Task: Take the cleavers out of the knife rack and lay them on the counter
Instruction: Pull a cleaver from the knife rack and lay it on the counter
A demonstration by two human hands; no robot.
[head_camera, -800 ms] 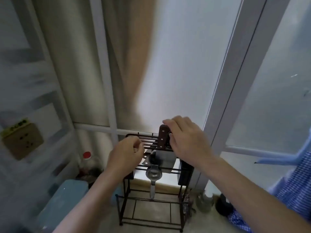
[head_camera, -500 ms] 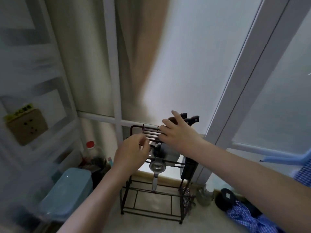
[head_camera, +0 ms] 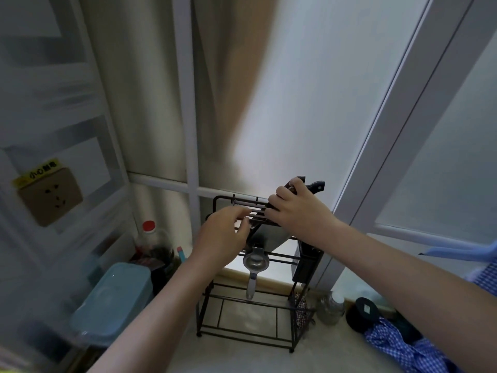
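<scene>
A person stands over a black wire knife rack (head_camera: 282,343) on a pale table (head_camera: 242,356), set in a corner beside frosted glass panels. The rack is thin metal rod, open on all sides, with parallel bars across its top forming slots.

The cleavers (head_camera: 271,235) hang in those slots, broad grey steel blades down, dark riveted handles (head_camera: 314,186) slanting up and to the right above the bars. They are not yet out.

The right hand (head_camera: 298,211) lies over the handles, its fingers (head_camera: 282,193) curled across them; whether they have truly gripped one I cannot tell, since the hand covers the contact. The left hand (head_camera: 223,238) sits at the front of the top bars, fingers loosely bent against the wire, holding nothing that I can see. It looks placed to steady the light frame while the other hand lifts.

A shiny metal squeezer (head_camera: 255,262) hangs from a lower bar. To the left stand a red-capped bottle (head_camera: 148,232) and a blue plastic tub (head_camera: 113,300).
</scene>
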